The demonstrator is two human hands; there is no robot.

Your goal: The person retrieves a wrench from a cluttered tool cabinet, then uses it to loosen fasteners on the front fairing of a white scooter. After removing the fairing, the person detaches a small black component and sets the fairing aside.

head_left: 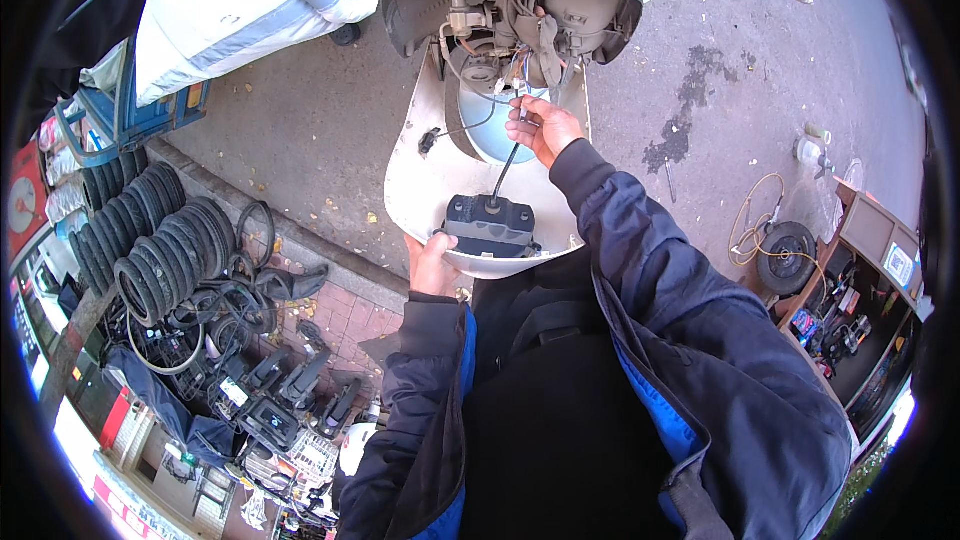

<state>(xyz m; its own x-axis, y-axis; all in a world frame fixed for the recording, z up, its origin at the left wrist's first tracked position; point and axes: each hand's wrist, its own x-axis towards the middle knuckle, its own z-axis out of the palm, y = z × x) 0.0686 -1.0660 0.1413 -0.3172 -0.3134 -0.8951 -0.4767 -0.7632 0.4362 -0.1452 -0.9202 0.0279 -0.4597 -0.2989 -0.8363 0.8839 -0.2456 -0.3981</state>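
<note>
A white plastic scooter panel (pixel 418 178), seen from its inner side, hangs below the opened scooter front (pixel 500 15) with its wires bare. My left hand (pixel 432 262) grips the panel's near left edge, thumb over the rim. On the panel sits a black plastic housing (pixel 490 225), from which a black cable (pixel 506 168) rises. The fingers of my right hand (pixel 545 130) pinch that cable near its upper end, close to the wire bundle (pixel 527 65). Left of it, a thin wire ends in a small black connector (pixel 429 142) lying against the panel.
Stacked black tyres (pixel 175 260) and assorted dark parts (pixel 290 390) lie at the left by a kerb (pixel 290 230). On the right are a wheel (pixel 787 258), a yellow hose (pixel 745 240) and an open tool cabinet (pixel 880 250). White padded covers (pixel 245 15) hang at the upper left.
</note>
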